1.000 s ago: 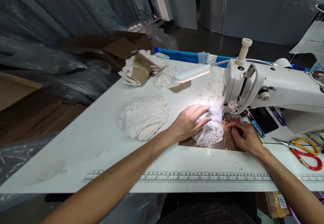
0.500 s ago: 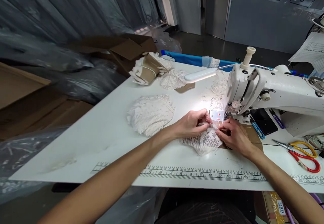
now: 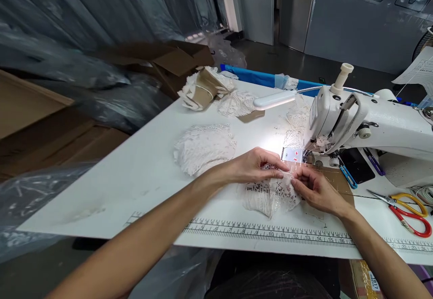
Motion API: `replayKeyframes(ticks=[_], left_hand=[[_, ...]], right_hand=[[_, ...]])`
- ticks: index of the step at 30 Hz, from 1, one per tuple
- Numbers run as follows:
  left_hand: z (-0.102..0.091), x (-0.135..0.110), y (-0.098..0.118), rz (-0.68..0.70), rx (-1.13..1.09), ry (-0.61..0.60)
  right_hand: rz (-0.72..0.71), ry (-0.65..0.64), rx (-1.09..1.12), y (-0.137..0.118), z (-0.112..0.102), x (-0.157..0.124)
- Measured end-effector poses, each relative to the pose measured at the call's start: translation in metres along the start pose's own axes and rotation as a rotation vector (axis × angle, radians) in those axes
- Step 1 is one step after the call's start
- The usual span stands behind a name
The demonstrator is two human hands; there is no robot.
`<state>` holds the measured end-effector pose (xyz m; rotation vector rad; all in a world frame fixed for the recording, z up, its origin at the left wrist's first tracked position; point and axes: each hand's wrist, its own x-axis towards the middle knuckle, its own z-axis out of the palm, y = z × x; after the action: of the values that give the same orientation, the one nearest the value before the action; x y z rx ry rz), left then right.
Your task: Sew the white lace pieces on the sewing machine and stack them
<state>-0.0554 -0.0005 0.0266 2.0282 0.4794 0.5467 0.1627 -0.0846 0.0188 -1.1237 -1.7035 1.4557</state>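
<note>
A piece of white lace (image 3: 267,197) lies in front of the sewing machine (image 3: 368,114), its upper edge between my two hands. My left hand (image 3: 259,166) pinches that edge from the left, thumb and fingers stretched toward the right. From the other side my right hand (image 3: 314,186) grips the lace with thumb and curled fingers. Both hands are just on my side of the needle plate (image 3: 292,154), close together. More lace (image 3: 294,130) stretches behind the plate. Brown card (image 3: 338,184) lies under and beside my right hand.
A stack of lace pieces (image 3: 206,148) lies left of my hands, with a tied lace bundle (image 3: 203,89) behind it. A lamp (image 3: 274,100) shines on the plate. Scissors (image 3: 406,209), a blue-handled tool (image 3: 348,176) and a phone (image 3: 358,166) lie right. A printed ruler (image 3: 250,234) runs along the front edge.
The lace has shifted slightly toward me and spread open below my hands. My left fingers have straightened from a tighter pinch. The whole view has shifted a little.
</note>
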Motion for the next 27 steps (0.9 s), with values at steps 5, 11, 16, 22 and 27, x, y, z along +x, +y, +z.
replayKeyframes(ticks=[5, 11, 16, 22, 27], left_hand=[[0.001, -0.001, 0.010, -0.016, 0.125, 0.025], [-0.004, 0.012, 0.015, -0.100, -0.035, -0.043], [-0.008, 0.051, -0.007, -0.023, 0.273, -0.069], [0.000, 0.054, -0.024, 0.132, 0.766, 0.103], [0.006, 0.017, -0.013, 0.393, 0.679, -0.011]], right_hand=[[0.012, -0.005, 0.062, 0.006, 0.000, -0.003], [0.023, 0.061, 0.148, 0.003, 0.008, -0.001], [0.136, 0.281, -0.533, -0.004, 0.010, 0.004], [0.097, 0.269, -1.014, 0.002, 0.004, 0.002], [0.169, 0.253, -0.865, 0.002, -0.004, 0.005]])
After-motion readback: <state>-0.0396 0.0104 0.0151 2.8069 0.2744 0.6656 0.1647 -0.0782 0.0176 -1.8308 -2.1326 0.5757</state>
